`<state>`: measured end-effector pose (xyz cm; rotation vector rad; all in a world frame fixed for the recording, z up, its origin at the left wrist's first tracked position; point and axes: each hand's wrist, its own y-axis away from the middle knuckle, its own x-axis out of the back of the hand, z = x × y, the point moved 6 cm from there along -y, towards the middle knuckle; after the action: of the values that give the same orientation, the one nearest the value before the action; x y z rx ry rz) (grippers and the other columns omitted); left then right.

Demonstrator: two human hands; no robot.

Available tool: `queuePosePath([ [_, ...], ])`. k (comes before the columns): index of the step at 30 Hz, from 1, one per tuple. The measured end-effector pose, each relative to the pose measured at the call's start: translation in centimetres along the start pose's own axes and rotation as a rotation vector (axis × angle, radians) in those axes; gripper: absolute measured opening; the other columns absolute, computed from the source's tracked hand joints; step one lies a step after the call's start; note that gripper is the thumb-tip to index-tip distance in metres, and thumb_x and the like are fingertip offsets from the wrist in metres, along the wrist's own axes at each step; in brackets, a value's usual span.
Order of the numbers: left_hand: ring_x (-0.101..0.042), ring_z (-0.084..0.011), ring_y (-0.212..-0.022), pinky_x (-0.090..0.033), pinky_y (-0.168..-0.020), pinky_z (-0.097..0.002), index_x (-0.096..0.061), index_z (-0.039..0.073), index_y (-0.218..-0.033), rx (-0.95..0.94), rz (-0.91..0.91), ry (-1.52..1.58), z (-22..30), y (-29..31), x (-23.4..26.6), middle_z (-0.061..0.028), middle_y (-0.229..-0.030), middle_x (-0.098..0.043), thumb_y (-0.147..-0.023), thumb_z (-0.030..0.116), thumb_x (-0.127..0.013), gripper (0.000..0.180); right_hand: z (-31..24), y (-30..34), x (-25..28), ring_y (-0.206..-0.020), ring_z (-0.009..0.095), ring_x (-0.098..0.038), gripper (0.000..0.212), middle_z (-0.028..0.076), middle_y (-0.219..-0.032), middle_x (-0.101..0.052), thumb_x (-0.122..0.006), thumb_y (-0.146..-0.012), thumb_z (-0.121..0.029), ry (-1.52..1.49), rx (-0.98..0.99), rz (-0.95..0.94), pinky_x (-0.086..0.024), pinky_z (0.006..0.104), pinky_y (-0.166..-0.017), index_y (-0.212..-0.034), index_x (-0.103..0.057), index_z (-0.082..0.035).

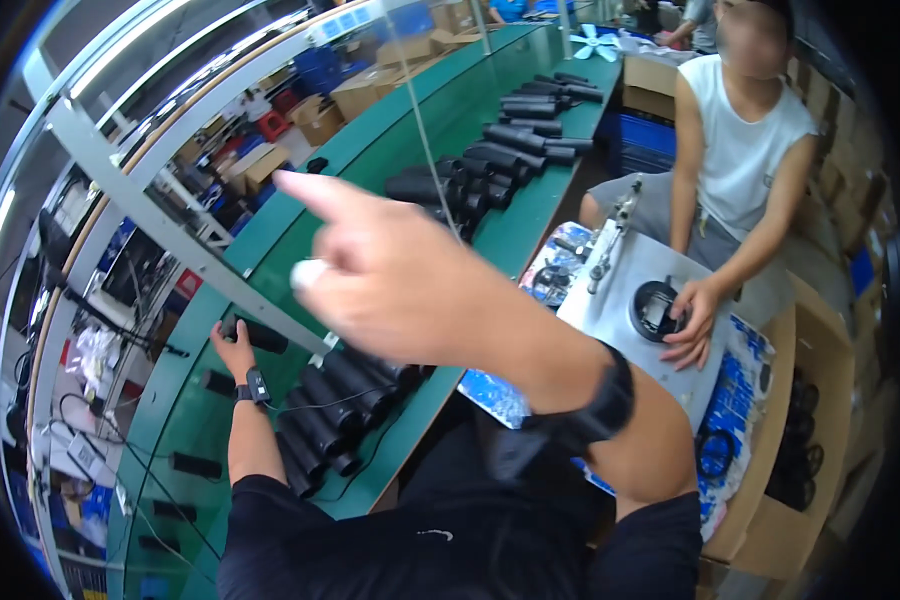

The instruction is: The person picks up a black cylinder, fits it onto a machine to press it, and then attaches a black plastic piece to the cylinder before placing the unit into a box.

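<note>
My left hand (236,355), with a band at the wrist, is reached out over the green conveyor belt, its fingers around the end of a black tube (260,336). My right hand (395,275) is raised close in front of me and looks large. Its index finger points out to the left while the other fingers are curled in; a white cover or small white piece sits at one fingertip. Nothing else shows in that hand. A dark band wraps my right wrist. Below it, a row of black tubes (320,400) lies at the belt's near edge.
More black tubes (500,150) lie along the far belt. At the right, a seated co-worker's hand touches a black round part (658,308) on a metal plate fixture (610,300). A cardboard box (785,470) holds black rings. A metal frame post (200,250) and thin cables cross the left side.
</note>
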<state>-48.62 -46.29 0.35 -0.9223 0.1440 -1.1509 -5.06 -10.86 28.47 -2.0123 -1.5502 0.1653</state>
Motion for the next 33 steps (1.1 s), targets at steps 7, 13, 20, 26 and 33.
queuePosePath([
  [7, -0.06, -0.0231, -0.102, -0.052, -0.092, -0.0385, -0.054, -0.007, -0.134, 0.088, 0.089, 0.283, 7.0, 1.8, 10.3, -0.018, -0.124, -0.063, -0.104, 0.025, -0.065, 0.045, 2.1, -0.1, 5.9, -0.053, 0.018, -0.066, 0.082, 0.015, -0.088, -0.072, -0.059, -0.1, -0.011, -0.015, -0.131, 0.51, -0.057, 0.0323, -0.049, -0.159, -0.009, 0.014],
  [13, -0.067, -0.0279, -0.106, -0.054, -0.096, -0.0403, -0.047, 0.001, -0.15, 0.208, -0.195, 0.824, 17.7, 7.2, 10.7, -0.0177, -0.12, -0.065, -0.104, 0.036, -0.062, 0.059, 7.6, 6.4, 17.0, -0.061, 0.017, -0.063, 0.074, 0.011, -0.092, -0.064, -0.06, -0.098, -0.005, -0.139, -0.163, 0.707, -0.059, 0.0316, -0.058, -0.161, -0.021, 0.003],
  [20, -0.066, -0.0271, -0.113, -0.052, -0.102, -0.0399, -0.056, 0.001, -0.143, 0.139, -1.044, 1.011, 35.5, 23.2, 0.5, -0.0138, -0.131, -0.057, -0.084, 0.031, -0.082, 0.071, 15.8, 20.9, -1.5, -0.125, 0.026, -0.062, 0.087, 0.014, -0.137, -0.061, -0.082, -0.09, -0.017, 0.124, -0.385, 0.023, -0.05, 0.04, -0.108, -0.163, -0.036, -0.005],
  [26, -0.063, -0.0289, -0.125, -0.051, -0.105, -0.0376, -0.057, 0.002, -0.144, -0.337, -1.435, 1.055, 46.6, 32.6, -2.9, -0.015, -0.132, -0.062, -0.089, 0.021, -0.082, 0.064, 16.4, 31.0, -0.8, -0.124, 0.028, -0.064, 0.077, 0.015, -0.135, -0.063, -0.088, -0.083, -0.019, 0.218, -0.488, 0.504, -0.05, 0.0411, -0.108, -0.147, -0.048, -0.002],
  [33, -0.067, -0.0327, -0.1, -0.054, -0.087, -0.0401, -0.068, 0.001, -0.117, -0.709, -1.368, 1.01, 51.4, 35.4, -11.7, -0.0158, -0.109, -0.066, -0.095, 0.01, -0.072, 0.024, 12.5, 38.9, 6.4, -0.116, 0.032, -0.067, 0.043, 0.015, -0.125, -0.064, -0.065, -0.103, -0.027, -0.309, -0.214, 1.208, -0.054, 0.0478, -0.104, -0.133, -0.051, 0.0],
])
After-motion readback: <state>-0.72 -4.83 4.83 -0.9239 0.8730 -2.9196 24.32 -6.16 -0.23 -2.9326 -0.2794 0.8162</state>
